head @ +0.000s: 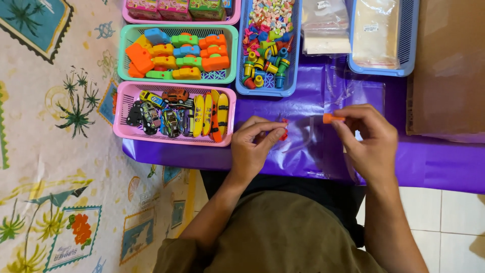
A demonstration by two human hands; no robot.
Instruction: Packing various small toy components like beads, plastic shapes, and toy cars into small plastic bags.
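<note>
My left hand (255, 146) pinches a small red toy piece (284, 132) against the edge of a clear plastic bag (308, 139) lying on the purple sheet (434, 162). My right hand (369, 139) holds a small orange piece (329, 119) between thumb and fingers, just above the right side of the bag. The two hands sit about a hand's width apart. Part of the red piece is hidden by my fingers.
A pink basket (127, 134) of toy cars and small skateboards stands left of my left hand. Behind it are a green basket (233, 55) of colourful toys, a blue basket (293, 76) of small pieces, a blue tray (408, 45) of clear bags, and a cardboard box (449, 65) at right.
</note>
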